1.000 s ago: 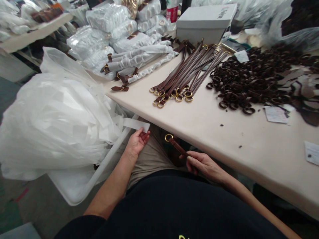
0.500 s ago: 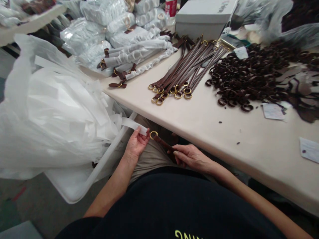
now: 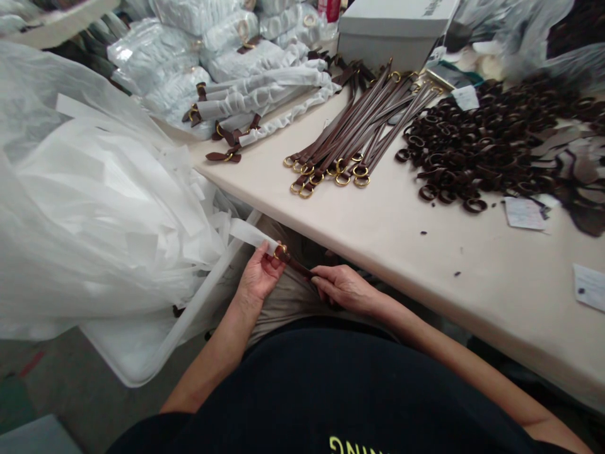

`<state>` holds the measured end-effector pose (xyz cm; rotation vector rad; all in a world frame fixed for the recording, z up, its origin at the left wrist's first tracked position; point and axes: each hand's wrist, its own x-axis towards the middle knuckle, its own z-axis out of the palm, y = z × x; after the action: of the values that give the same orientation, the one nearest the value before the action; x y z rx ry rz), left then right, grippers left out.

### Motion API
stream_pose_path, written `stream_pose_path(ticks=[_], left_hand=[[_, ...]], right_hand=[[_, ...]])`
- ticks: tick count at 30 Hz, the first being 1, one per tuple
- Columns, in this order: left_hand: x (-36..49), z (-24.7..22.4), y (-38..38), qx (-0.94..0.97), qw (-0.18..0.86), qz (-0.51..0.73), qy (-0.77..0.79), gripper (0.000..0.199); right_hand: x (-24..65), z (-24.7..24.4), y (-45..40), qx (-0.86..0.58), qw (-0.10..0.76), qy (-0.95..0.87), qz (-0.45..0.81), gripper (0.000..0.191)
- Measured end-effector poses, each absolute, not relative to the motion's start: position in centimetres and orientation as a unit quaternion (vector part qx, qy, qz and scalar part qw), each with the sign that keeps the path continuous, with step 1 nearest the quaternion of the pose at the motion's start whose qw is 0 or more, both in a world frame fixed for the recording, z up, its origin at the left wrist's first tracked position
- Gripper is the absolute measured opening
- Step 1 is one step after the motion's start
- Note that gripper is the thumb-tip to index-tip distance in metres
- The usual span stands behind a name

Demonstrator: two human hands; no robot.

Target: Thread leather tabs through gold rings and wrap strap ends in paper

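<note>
My left hand (image 3: 261, 272) pinches the end of a white wrapping strip (image 3: 248, 233), which trails back toward the bag on the left. In my right hand (image 3: 347, 287) is a brown leather strap (image 3: 297, 266), gripped partway along and held over my lap. A gold ring (image 3: 280, 251) at the strap's end lies against the strip at my left fingertips. Whether the left fingers also grip the ring I cannot tell. My right palm and legs hide the rest of the strap.
A plastic bag of white strips (image 3: 118, 208) rests on a white tray (image 3: 142, 372) at my left. On the table (image 3: 378, 233) are ringed leather straps (image 3: 350, 129), white-wrapped straps (image 3: 265, 94), a heap of dark leather loops (image 3: 472, 145) and a grey box (image 3: 392, 38).
My right hand has moved left with the leather strap, bringing its gold ring from beside my left fingers onto the strip's end. My left hand has stayed nearly in place.
</note>
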<state>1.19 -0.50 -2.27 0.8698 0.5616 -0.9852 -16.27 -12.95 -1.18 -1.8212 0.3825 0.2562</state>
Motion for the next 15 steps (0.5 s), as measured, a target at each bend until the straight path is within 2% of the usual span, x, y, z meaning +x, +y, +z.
stream_pose_path(ticks=[7, 15], left_hand=[[1.4, -3.4, 0.0, 0.433, 0.738, -0.462, 0.232, 0.029], [1.0, -2.0, 0.3, 0.417, 0.735, -0.493, 0.208, 0.036]], right_hand=[[-15.5, -2.0, -13.0, -0.790, 0.583, 0.163, 0.094, 0.031], [-15.3, -1.9, -12.6, -0.776, 0.607, 0.157, 0.073, 0.031]])
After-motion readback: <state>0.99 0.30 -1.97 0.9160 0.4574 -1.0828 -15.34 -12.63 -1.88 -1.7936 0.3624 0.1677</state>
